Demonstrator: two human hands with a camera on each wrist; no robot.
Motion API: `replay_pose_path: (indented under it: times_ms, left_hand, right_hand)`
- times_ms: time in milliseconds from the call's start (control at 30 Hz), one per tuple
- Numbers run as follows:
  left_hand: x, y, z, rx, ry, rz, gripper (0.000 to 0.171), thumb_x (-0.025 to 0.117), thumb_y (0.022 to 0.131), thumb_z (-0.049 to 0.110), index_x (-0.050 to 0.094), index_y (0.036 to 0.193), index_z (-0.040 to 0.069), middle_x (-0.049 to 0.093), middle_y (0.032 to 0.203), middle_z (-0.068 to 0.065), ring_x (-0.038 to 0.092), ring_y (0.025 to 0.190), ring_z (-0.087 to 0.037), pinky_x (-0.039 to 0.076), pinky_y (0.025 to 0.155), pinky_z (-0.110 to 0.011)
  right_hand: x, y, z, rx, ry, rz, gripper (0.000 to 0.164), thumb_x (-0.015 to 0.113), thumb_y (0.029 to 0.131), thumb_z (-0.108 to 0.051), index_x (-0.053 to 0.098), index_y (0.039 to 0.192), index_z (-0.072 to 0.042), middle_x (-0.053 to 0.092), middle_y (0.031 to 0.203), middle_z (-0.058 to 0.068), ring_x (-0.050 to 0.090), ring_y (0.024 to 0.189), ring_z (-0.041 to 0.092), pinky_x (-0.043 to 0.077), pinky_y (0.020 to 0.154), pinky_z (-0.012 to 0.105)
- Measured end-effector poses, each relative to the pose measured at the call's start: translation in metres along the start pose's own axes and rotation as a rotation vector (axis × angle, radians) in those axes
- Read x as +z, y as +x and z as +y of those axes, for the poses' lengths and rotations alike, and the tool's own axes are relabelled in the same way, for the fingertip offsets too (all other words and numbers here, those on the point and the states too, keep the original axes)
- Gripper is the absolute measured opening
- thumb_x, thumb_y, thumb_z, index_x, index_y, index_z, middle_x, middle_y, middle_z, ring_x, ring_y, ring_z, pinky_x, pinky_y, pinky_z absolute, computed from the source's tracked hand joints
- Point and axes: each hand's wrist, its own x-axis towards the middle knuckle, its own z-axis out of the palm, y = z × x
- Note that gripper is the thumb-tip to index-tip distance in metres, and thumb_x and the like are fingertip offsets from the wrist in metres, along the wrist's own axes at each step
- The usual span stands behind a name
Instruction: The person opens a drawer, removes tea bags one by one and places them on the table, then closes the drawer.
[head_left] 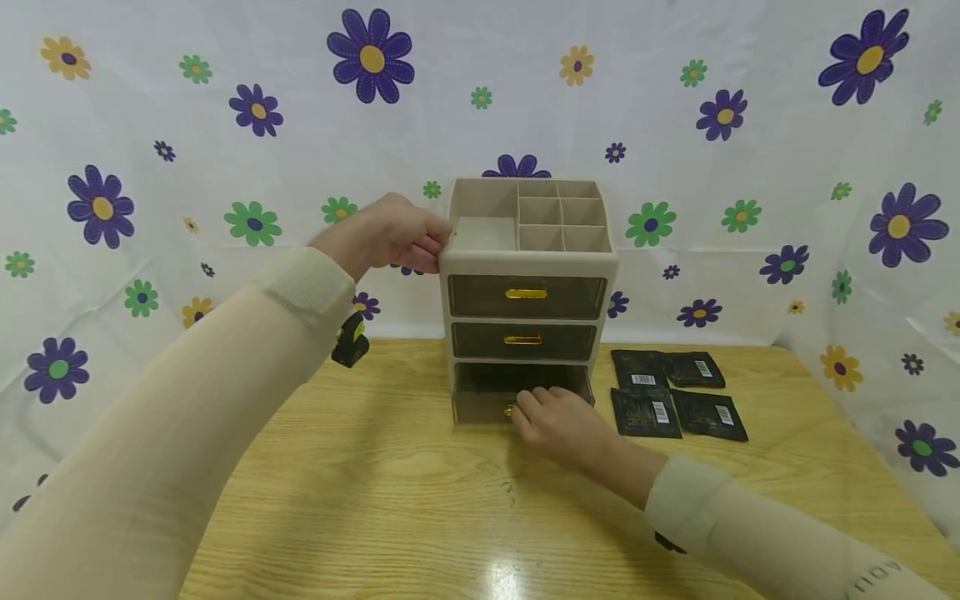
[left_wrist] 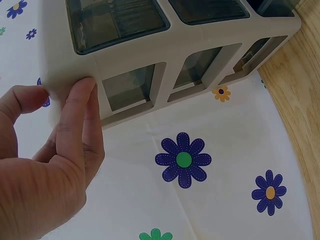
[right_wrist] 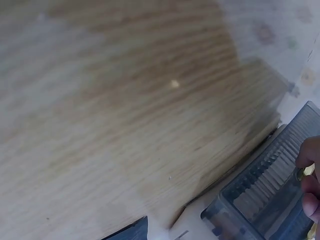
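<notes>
A beige desktop organizer (head_left: 528,265) with three smoky see-through drawers stands at the back of the table. My left hand (head_left: 405,233) grips its upper left edge; in the left wrist view the thumb and fingers (left_wrist: 80,107) pinch the top corner. The bottom drawer (head_left: 480,407) is pulled partway out, and its ribbed floor shows in the right wrist view. My right hand (head_left: 558,425) pinches the gold handle (head_left: 509,410) of that drawer, its fingers (right_wrist: 311,187) curled at the front. The upper two drawers (head_left: 480,297) are closed.
Several black packets (head_left: 647,412) with white labels lie on the wooden table (head_left: 420,500) right of the organizer. Open compartments (head_left: 558,212) divide its top. A flowered white cloth (head_left: 300,175) hangs behind and along the right side.
</notes>
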Motion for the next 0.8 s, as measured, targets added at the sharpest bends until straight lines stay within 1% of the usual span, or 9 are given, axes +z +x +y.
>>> replay_pose_path:
  times_ms: [133,300,367,500,600,700,800]
  left_hand:
    - [0.001,0.0,0.001,-0.001,-0.002,-0.001,0.036,0.058,0.08,0.009,0.049,0.114,-0.002,0.056,0.108,-0.018,0.064,0.085,-0.027,0.056,0.076,-0.035]
    - [0.001,0.0,0.001,0.003,0.006,-0.003,0.036,0.058,0.08,0.009,0.049,0.114,-0.001,0.057,0.108,-0.018,0.064,0.085,-0.026,0.057,0.073,-0.034]
    - [0.0,0.0,0.0,0.004,0.01,0.0,0.036,0.058,0.08,0.009,0.049,0.114,-0.001,0.057,0.108,-0.018,0.064,0.085,-0.026,0.057,0.072,-0.033]
    - [0.0,-0.001,0.0,0.003,0.014,0.01,0.035,0.06,0.08,0.01,0.05,0.113,0.001,0.057,0.108,-0.016,0.065,0.084,-0.025,0.057,0.07,-0.031]
    - [0.0,-0.001,0.0,0.003,0.009,0.013,0.036,0.06,0.08,0.01,0.05,0.113,0.001,0.057,0.109,-0.016,0.065,0.084,-0.026,0.057,0.072,-0.032]
    - [0.001,-0.001,0.0,0.004,0.007,0.01,0.036,0.059,0.081,0.01,0.049,0.114,0.001,0.057,0.11,-0.017,0.064,0.085,-0.026,0.056,0.076,-0.034]
    - [0.001,-0.001,0.0,0.007,0.014,0.013,0.036,0.06,0.08,0.011,0.049,0.113,0.001,0.057,0.109,-0.017,0.065,0.084,-0.026,0.056,0.076,-0.035]
  right_hand:
    - [-0.006,-0.003,-0.004,-0.017,0.012,-0.007,0.006,0.059,0.087,-0.011,0.061,0.09,-0.006,0.056,0.082,0.005,0.057,0.069,0.017,0.052,0.056,0.024]
    - [-0.014,-0.004,-0.009,-0.026,0.03,0.022,0.006,0.055,0.089,-0.01,0.06,0.088,-0.006,0.054,0.08,0.005,0.053,0.064,0.016,0.05,0.052,0.023]
    - [-0.016,-0.005,-0.012,-0.034,0.027,0.041,0.01,0.051,0.091,-0.009,0.059,0.087,-0.006,0.053,0.079,0.005,0.052,0.062,0.015,0.05,0.05,0.023]
    - [-0.021,-0.005,-0.016,-0.051,0.023,0.08,0.029,0.033,0.097,-0.005,0.058,0.084,-0.006,0.051,0.076,0.004,0.049,0.058,0.013,0.046,0.045,0.021]
    - [-0.024,-0.005,-0.019,-0.059,0.028,0.099,0.04,0.021,0.098,-0.003,0.057,0.082,-0.006,0.05,0.075,0.003,0.047,0.056,0.013,0.044,0.043,0.021]
    - [-0.027,-0.006,-0.021,-0.069,0.041,0.11,0.042,0.018,0.098,-0.002,0.057,0.081,-0.006,0.05,0.074,0.003,0.047,0.055,0.013,0.043,0.041,0.021]
    - [-0.029,-0.008,-0.022,-0.075,0.052,0.109,0.043,0.018,0.097,0.0,0.057,0.081,-0.007,0.051,0.074,0.003,0.048,0.055,0.013,0.043,0.04,0.021]
